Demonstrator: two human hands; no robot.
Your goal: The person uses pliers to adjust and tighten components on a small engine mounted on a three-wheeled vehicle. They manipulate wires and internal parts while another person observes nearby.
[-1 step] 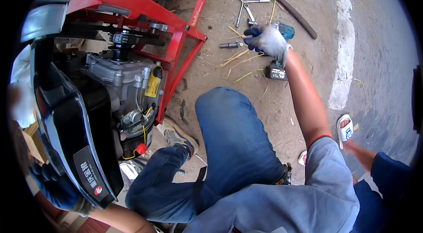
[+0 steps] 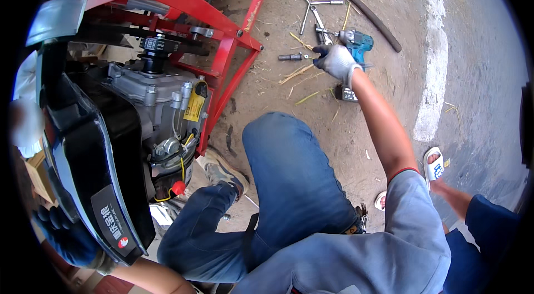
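Note:
At lower left, my left hand (image 2: 65, 238), in a dark blue glove, rests against the outer edge of a black engine cover (image 2: 83, 152). Its fingers look stretched out, and the cover hides part of them. My right hand (image 2: 335, 63), in a white glove with dark fingertips, is over the floor beside a teal cordless impact wrench (image 2: 359, 43). That hand covers part of the tool's handle; the black battery (image 2: 346, 92) shows below. My right fingers are curled, and what lies inside them is hidden. Close to the fingertips are a combination spanner (image 2: 318, 17) and a socket piece (image 2: 290, 57).
A red metal frame (image 2: 189, 10) surrounds the grey engine (image 2: 161, 94). On the floor lie a three-armed socket wrench (image 2: 307, 3) and a ball-peen hammer (image 2: 370, 16), among straw. Another person's sandalled foot (image 2: 434, 165) is at right, by a white painted line (image 2: 433, 71).
My right hand has moved slightly downward and its fingers have drawn in, uncovering more of the impact wrench's front end. My left hand stays at the cover.

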